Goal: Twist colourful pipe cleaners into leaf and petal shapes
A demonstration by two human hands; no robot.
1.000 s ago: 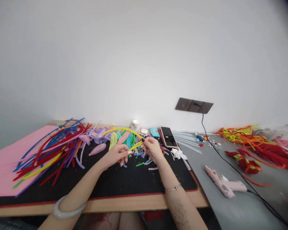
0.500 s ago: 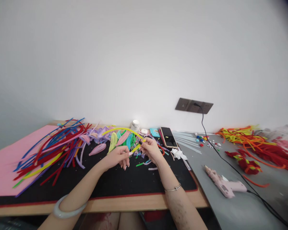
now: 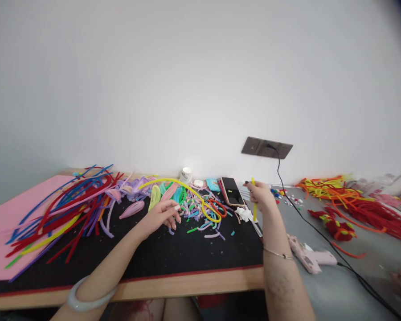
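My right hand point(image 3: 259, 195) is raised above the gap between the two tables, its fingers closed on a short yellow pipe cleaner piece point(image 3: 255, 210) that points up and down. My left hand point(image 3: 163, 214) hovers over the black mat point(image 3: 187, 249), fingers loosely bent and apart, with nothing visible in it. A long yellow pipe cleaner point(image 3: 195, 192) arches across the heap of cut pieces point(image 3: 195, 207) and ends in a loop. Folded pipe cleaner bundles in light yellow point(image 3: 154, 197), pink point(image 3: 132, 209) and teal lie beyond my left hand.
Many coloured pipe cleaners point(image 3: 76, 209) cover the pink sheet point(image 3: 6, 223) on the left. A phone point(image 3: 233, 191), crumpled tissue point(image 3: 245, 215) and paper cup point(image 3: 186, 174) stand further back. A corded pink glue gun point(image 3: 312, 258) and red-orange pipe cleaners point(image 3: 364, 205) lie right.
My right hand has moved right, carrying the short yellow piece away from my left hand. The long yellow pipe cleaner is out of my hands, its looped end on the heap.
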